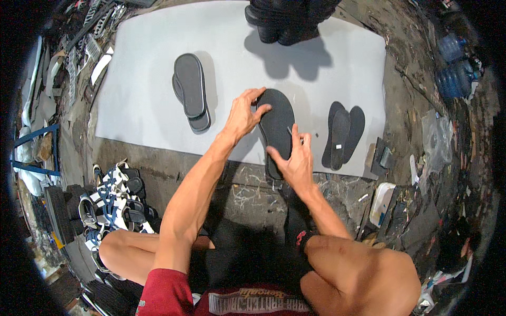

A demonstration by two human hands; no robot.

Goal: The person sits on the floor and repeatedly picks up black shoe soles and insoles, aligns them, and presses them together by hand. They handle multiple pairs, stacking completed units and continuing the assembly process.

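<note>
A dark, textured shoe sole [277, 117] is held between my hands over the front part of a pale grey sheet. My left hand [244, 114] grips its upper left edge, thumb on the top face and fingers curled round the rim. On the opposite side, my right hand [297, 159] pinches the lower right edge, its thumb across the face. Beside that hand's index finger a thin light sliver shows; I cannot make out what it is. The sole's narrower end points toward me.
Two thick black soles [188, 87] lie stacked on the grey sheet [142, 95] at left. Thin black insoles [340, 137] overlap at right. Black objects [287, 18] stand at the far edge. White-and-navy sandals [113, 197] are heaped near my left knee; bottles [456, 79] lie far right.
</note>
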